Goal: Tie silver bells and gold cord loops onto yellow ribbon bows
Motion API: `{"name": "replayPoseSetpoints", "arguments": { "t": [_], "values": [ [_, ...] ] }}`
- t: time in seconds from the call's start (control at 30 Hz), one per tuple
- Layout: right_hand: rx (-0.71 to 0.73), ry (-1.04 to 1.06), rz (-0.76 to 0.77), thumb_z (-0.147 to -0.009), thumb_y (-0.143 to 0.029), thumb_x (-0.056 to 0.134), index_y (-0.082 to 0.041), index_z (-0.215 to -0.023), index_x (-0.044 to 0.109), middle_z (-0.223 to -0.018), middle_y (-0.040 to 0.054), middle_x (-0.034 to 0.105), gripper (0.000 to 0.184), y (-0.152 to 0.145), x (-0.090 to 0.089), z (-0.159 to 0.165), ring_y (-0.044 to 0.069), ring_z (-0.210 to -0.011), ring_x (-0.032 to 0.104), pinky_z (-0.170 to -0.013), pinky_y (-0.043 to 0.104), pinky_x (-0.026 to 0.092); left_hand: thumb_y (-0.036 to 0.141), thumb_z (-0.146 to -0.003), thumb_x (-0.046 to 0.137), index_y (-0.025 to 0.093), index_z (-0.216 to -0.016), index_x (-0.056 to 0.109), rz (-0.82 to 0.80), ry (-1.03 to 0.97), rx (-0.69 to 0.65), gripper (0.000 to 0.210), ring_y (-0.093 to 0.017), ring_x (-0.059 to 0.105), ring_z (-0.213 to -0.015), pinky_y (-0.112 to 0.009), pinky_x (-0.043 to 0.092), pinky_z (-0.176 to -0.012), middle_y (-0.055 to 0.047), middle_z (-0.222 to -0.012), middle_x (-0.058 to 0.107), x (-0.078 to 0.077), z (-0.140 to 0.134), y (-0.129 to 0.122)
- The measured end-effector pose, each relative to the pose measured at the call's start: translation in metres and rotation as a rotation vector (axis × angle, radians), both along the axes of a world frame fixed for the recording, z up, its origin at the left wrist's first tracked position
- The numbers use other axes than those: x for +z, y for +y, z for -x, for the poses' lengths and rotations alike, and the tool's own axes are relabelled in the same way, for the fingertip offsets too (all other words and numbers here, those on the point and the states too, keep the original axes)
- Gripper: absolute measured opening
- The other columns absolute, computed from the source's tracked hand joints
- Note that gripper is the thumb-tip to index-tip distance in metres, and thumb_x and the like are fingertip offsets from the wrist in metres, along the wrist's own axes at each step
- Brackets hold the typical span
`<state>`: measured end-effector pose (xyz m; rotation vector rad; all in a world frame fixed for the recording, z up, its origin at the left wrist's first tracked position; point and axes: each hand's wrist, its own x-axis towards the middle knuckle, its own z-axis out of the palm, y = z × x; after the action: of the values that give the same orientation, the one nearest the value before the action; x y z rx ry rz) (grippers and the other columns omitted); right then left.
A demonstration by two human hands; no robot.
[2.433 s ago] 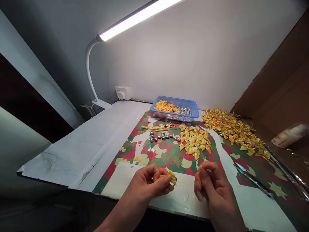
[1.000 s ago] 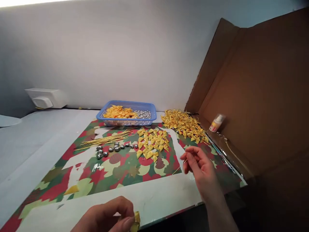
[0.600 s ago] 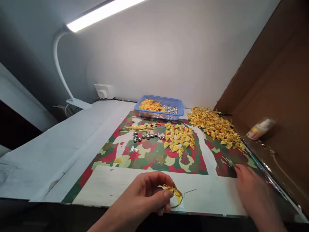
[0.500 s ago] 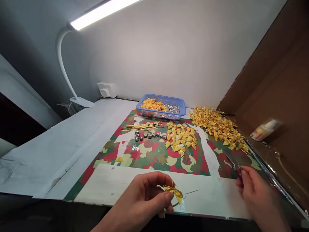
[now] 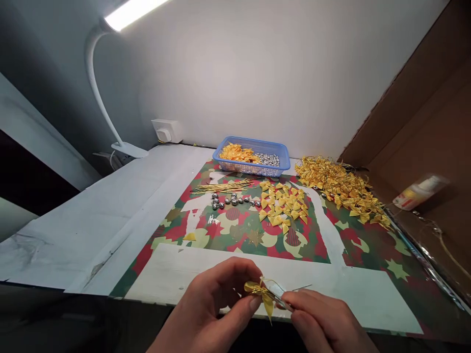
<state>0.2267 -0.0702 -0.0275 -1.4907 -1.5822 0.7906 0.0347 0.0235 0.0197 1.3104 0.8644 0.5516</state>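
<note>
My left hand (image 5: 221, 304) pinches a gold ribbon bow (image 5: 268, 304) between thumb and fingertips, near the table's front edge. A thin gold cord loops at the bow's knot. My right hand (image 5: 324, 318) is closed around small metal snips (image 5: 276, 297). Their pointed blades reach to the bow's knot and cord. Whether the blades are parted there I cannot tell, and the handles are hidden in my fingers. A thin dark needle-like piece (image 5: 303, 287) shows just above my right fingers.
Beyond lie loose gold bows (image 5: 283, 203), silver bells (image 5: 234, 200) and gold cords (image 5: 224, 187). A blue basket (image 5: 253, 171) holds ribbon pieces and silver bells. A heap of corded bows (image 5: 338, 186), a small bottle (image 5: 415, 193) and a cardboard wall (image 5: 412, 113) are right; a lamp (image 5: 93, 83) stands left.
My right hand has come in from the right side with the snips, up to the bow. The left hand still holds the bow in about the same place. The view has shifted slightly.
</note>
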Motion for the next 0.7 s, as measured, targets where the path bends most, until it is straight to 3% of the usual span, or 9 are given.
{"name": "replayPoseSetpoints", "arguments": {
  "t": [0.2, 0.43, 0.53, 0.63, 0.7],
  "values": [
    [0.015, -0.046, 0.003, -0.105, -0.051, 0.037, -0.023, -0.078, 0.056, -0.065, -0.0013, 0.052, 0.044, 0.003, -0.002, 0.005, 0.014, -0.058, 0.051, -0.056, 0.028, 0.032, 0.022, -0.085, 0.073, 0.025, -0.1, 0.073, 0.003, -0.031, -0.013, 0.015, -0.023, 0.071, -0.085, -0.029, 0.058, -0.077, -0.003, -0.09, 0.075, -0.003, 0.002, -0.002],
    [0.028, -0.004, 0.001, -0.104, -0.048, 0.04, -0.023, -0.074, 0.061, -0.062, -0.0024, 0.05, 0.044, 0.006, 0.005, 0.009, 0.013, -0.056, 0.049, -0.054, 0.027, 0.031, 0.022, -0.087, 0.069, 0.025, -0.106, 0.07, -0.001, -0.039, -0.05, 0.019, -0.023, 0.07, -0.083, -0.031, 0.058, -0.077, -0.003, -0.09, 0.074, -0.006, 0.005, -0.005],
    [-0.078, 0.007, -0.05, -0.104, -0.047, 0.041, -0.024, -0.074, 0.064, -0.062, -0.0012, 0.056, 0.044, 0.005, 0.008, 0.006, 0.015, -0.055, 0.052, -0.053, 0.027, 0.036, 0.021, -0.087, 0.07, 0.025, -0.105, 0.071, 0.002, -0.036, -0.034, 0.019, -0.024, 0.071, -0.087, -0.03, 0.058, -0.079, -0.003, -0.092, 0.075, -0.006, 0.005, -0.003],
    [-0.277, -0.075, -0.101, -0.104, -0.046, 0.042, -0.025, -0.097, 0.074, -0.083, 0.004, 0.072, 0.038, 0.007, -0.004, -0.006, 0.021, -0.073, 0.067, -0.065, 0.028, 0.047, 0.023, -0.085, 0.074, 0.024, -0.103, 0.073, 0.06, -0.056, -0.001, 0.018, -0.024, 0.071, -0.092, -0.029, 0.058, -0.082, -0.004, -0.094, 0.075, -0.005, 0.005, 0.001],
    [-0.414, -0.252, -0.122, -0.104, -0.046, 0.045, -0.025, -0.114, 0.073, -0.094, 0.0062, 0.074, 0.036, 0.012, -0.02, -0.019, 0.024, -0.081, 0.07, -0.069, 0.031, 0.048, 0.027, -0.083, 0.079, 0.024, -0.102, 0.074, 0.121, -0.087, 0.019, 0.02, -0.023, 0.071, -0.092, -0.028, 0.058, -0.08, -0.003, -0.094, 0.075, -0.002, 0.004, 0.003]
  ]
}}
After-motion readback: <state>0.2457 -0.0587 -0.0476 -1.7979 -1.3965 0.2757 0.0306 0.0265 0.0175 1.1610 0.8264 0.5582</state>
